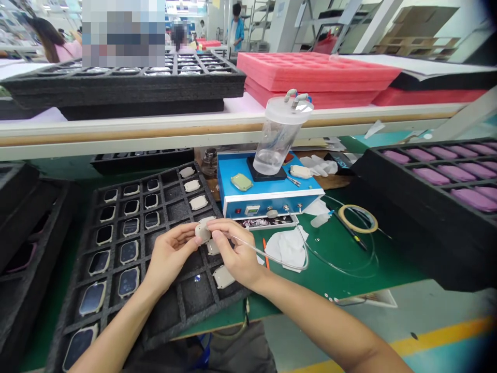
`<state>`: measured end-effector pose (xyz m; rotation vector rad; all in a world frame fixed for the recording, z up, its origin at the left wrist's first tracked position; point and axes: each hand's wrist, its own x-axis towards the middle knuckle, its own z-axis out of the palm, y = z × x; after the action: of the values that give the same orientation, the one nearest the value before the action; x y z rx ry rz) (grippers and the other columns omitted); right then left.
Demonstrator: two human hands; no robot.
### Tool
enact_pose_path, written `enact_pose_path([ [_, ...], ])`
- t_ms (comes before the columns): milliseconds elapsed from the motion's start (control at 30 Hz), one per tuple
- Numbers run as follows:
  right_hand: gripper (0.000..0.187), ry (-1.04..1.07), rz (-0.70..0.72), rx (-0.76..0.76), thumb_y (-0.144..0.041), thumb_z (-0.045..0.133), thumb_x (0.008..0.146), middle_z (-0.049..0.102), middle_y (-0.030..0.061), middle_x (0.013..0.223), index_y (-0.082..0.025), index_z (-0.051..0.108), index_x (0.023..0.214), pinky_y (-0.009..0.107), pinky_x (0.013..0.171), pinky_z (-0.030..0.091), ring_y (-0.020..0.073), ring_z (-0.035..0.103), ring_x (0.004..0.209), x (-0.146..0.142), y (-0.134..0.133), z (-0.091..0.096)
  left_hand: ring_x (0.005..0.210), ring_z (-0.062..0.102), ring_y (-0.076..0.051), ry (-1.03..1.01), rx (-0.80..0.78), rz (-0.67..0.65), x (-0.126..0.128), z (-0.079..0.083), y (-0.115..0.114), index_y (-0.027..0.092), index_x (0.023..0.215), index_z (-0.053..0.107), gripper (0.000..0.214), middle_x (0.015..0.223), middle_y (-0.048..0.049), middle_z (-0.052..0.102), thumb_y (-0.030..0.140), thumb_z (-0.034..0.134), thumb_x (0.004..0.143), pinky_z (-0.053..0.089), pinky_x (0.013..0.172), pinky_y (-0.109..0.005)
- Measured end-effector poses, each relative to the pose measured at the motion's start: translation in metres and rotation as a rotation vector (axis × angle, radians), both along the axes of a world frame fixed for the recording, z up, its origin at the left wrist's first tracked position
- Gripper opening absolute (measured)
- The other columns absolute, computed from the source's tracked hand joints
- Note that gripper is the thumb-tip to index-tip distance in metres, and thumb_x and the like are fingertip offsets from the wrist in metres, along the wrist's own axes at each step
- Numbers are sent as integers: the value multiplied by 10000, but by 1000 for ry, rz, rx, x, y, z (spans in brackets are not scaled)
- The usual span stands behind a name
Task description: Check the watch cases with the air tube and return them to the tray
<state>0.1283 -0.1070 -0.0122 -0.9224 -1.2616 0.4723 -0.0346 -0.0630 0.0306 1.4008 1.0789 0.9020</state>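
My left hand (171, 254) and my right hand (233, 248) meet over a black foam tray (155, 290). Between their fingertips they pinch a small beige watch case (202, 229). My right hand also grips the end of a thin clear tube (272, 257) against the case. The tube curves right toward a blue box (267, 194) with a clear plastic jar (277, 137) on top. The tray holds several dark-glass watch cases (128, 252) on its left and beige ones (198, 202) on its right.
White wipes (287, 246), a roll of tape (357, 217) and a pen lie on the green mat. A black tray with purple parts (438, 176) stands at right. Pink foam trays (314, 70) sit on the shelf above. People work in the background.
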Motion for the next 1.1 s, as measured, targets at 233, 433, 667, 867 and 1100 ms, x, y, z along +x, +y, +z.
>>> enact_pose_path([
  [233, 164, 56, -60, 21, -239, 591, 1016, 792, 65, 1063, -248, 754, 1031, 380, 942, 621, 203, 752, 1031, 1, -8, -6, 982, 785, -291, 214, 144, -86, -7, 11, 6, 140, 1062, 792, 329, 1068, -138, 829, 358, 764, 817, 612, 913, -410],
  [433, 167, 144, -80, -10, -269, 603, 1017, 778, 70, 1047, -241, 766, 1038, 403, 886, 645, 218, 748, 999, 4, -12, -11, 957, 771, -256, 591, 330, -284, -19, 39, 4, 230, 1037, 818, 253, 1053, -57, 838, 217, 628, 870, 566, 854, -313],
  [667, 168, 120, -89, -63, -312, 617, 1010, 772, 79, 1053, -234, 764, 1029, 417, 864, 671, 232, 750, 1012, 4, -16, -14, 979, 793, -309, 873, 320, -571, -34, 34, -62, 239, 1239, 793, 409, 1130, -77, 832, 142, 594, 895, 561, 861, -348],
  [867, 164, 119, -63, -80, -323, 642, 998, 776, 78, 1038, -229, 775, 1016, 416, 834, 674, 233, 759, 994, 2, -17, -17, 1120, 753, -341, 1059, 427, -23, -48, 29, 6, 205, 1045, 833, 230, 1149, -129, 819, 250, 631, 947, 535, 1004, -435],
  [1100, 191, 113, -66, -112, -360, 652, 991, 773, 81, 1033, -213, 772, 1013, 423, 861, 673, 231, 757, 993, 0, -17, -20, 1236, 702, -328, 1133, 456, 152, -31, 41, 52, 45, 934, 780, 245, 1111, -136, 811, 149, 557, 943, 482, 1061, -360],
])
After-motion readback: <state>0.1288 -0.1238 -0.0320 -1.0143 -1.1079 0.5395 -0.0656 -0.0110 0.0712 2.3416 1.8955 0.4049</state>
